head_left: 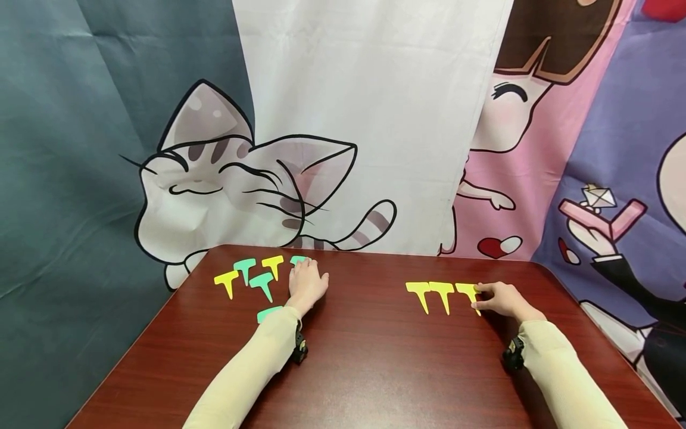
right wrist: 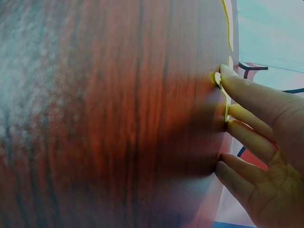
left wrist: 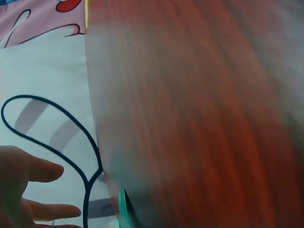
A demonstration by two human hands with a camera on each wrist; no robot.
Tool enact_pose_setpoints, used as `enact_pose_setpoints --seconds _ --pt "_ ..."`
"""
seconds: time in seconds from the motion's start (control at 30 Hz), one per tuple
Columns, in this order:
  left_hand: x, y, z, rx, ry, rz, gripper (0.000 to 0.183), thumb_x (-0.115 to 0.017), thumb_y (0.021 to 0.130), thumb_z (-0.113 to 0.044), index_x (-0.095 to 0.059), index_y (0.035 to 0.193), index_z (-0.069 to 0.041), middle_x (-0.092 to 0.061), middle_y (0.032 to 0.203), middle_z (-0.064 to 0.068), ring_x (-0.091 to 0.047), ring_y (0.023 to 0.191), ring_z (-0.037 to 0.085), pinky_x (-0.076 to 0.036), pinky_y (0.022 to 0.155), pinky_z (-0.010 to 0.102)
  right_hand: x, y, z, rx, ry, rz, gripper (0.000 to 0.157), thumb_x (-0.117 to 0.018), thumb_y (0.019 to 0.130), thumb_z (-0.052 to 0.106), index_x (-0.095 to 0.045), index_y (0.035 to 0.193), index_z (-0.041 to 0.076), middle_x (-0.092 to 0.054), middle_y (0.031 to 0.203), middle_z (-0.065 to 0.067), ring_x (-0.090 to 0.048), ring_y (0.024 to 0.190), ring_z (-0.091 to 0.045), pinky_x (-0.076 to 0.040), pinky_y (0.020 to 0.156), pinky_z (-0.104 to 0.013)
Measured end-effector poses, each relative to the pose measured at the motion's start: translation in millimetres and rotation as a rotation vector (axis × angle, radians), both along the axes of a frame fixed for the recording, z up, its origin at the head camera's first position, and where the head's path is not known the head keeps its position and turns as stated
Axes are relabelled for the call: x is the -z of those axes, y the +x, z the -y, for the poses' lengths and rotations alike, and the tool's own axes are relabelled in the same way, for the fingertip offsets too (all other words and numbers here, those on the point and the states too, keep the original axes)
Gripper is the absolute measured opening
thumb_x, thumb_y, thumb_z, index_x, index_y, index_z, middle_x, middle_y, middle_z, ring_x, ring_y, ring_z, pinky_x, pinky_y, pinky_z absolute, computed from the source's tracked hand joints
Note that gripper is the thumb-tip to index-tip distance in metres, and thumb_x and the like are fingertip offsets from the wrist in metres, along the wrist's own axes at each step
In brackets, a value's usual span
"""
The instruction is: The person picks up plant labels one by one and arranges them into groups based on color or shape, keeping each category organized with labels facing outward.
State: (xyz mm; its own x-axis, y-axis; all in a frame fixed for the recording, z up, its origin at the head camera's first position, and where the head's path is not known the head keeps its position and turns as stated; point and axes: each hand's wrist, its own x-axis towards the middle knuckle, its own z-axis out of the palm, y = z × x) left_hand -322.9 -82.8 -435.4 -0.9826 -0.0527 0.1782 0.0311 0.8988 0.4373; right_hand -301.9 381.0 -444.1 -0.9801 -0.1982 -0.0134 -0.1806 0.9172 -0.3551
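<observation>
Evidently, the right hand [head_left: 502, 298] pinches the rightmost yellow tag [head_left: 467, 288] on the table [head_left: 364, 363]; the left hand [head_left: 308, 283], fingers loosely extended and gripping nothing, is at a green tag [head_left: 298, 260] near the far edge.

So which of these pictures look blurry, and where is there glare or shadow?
Head view: fairly crisp, with a soft sheen on the table; left wrist view: the table's surface smeared and hazy, the backdrop sharper; right wrist view: pale, speckled glare at the table's left, and a dark shadow beside the right hand.
</observation>
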Motion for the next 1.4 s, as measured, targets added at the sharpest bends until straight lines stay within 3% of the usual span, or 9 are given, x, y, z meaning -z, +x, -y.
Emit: enact_pose_setpoints --seconds 0.43,1.23,1.4 --pt "0.3 5.7 41 -0.007 -0.029 0.000 0.049 -0.055 0.093 -0.030 -0.053 0.129 0.002 -0.044 0.141 0.023 -0.035 0.134 0.041 -0.027 0.111 0.054 -1.4 1.0 2 -0.008 0.023 -0.039 0.066 -0.078 0.074 0.037 -0.060 0.122 -0.004 -0.056 0.122 -0.034 -0.049 0.110 -0.056 -0.042 0.089 -0.063" --pt "-0.5 14.5 129 -0.099 -0.083 0.064 0.043 -0.052 0.092 -0.022 -0.057 0.122 0.008 -0.044 0.136 0.029 -0.036 0.126 0.048 -0.031 0.102 0.061 0.3 1.4 -1 -0.004 -0.008 -0.004 0.070 -0.077 0.075 0.040 -0.058 0.125 -0.005 -0.054 0.125 -0.034 -0.047 0.114 -0.054 -0.041 0.092 -0.063" --pt "0.1 15.0 144 -0.123 -0.105 0.072 0.038 -0.051 0.089 -0.019 -0.059 0.114 0.009 -0.047 0.129 0.030 -0.037 0.122 0.048 -0.032 0.100 0.062 -0.8 0.8 0 -0.009 0.007 -0.027 0.069 -0.078 0.074 0.039 -0.059 0.124 -0.005 -0.055 0.123 -0.034 -0.049 0.112 -0.054 -0.042 0.091 -0.062"
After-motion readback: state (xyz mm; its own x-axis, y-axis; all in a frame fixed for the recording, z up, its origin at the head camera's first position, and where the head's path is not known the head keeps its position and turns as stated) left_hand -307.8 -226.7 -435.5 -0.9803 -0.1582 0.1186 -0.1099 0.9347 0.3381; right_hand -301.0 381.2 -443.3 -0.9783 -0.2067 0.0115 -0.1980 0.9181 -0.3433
